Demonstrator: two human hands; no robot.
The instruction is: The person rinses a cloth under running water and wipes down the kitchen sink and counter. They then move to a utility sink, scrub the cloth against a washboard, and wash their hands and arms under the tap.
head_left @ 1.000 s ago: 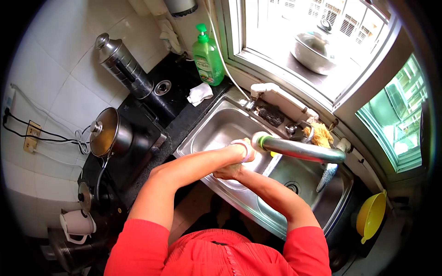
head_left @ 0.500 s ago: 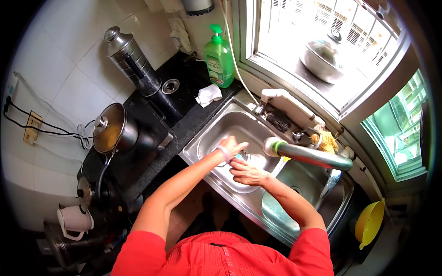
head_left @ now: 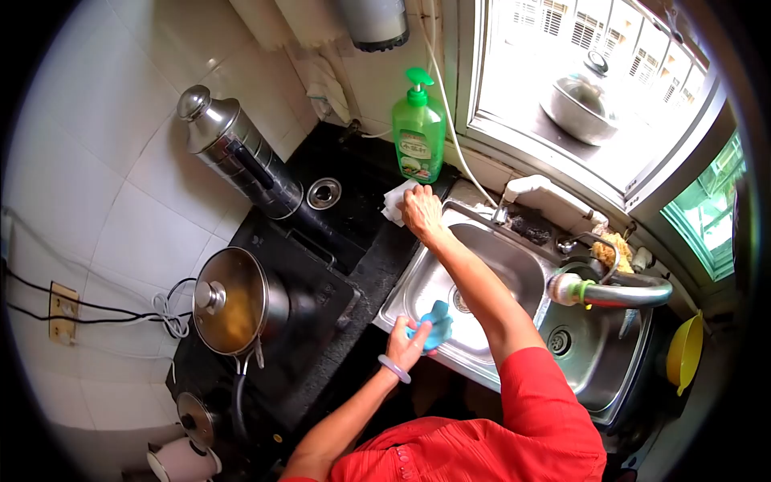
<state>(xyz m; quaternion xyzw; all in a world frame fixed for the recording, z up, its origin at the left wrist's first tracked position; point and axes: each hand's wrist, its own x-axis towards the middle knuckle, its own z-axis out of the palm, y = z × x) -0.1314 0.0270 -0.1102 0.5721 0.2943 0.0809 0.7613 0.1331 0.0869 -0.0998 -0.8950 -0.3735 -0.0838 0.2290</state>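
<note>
My left hand [head_left: 405, 345], with a pale bracelet at its wrist, is closed on a small light-blue object [head_left: 435, 324] at the near left rim of the steel sink [head_left: 409, 291]. The blue object's kind is not clear, and my fingers cover part of it. Farther off, my right hand [head_left: 422, 212] reaches over the sink's far left corner, fingers closed on a crumpled white cloth [head_left: 394, 202] on the black counter. Just behind that hand stands a green pump bottle [head_left: 419, 132].
A lidded pan [head_left: 233, 301] sits on the stove at left, a tall metal canister [head_left: 241, 153] behind it. The faucet [head_left: 618, 293] extends over the right basin. Beyond are a yellow sponge [head_left: 612, 251], a yellow bowl [head_left: 684, 353] and a lidded pot [head_left: 580, 111] by the window.
Both hands were together over the left basin. My right hand has moved away to the white cloth, while my left has drawn back toward the near rim with the blue object.
</note>
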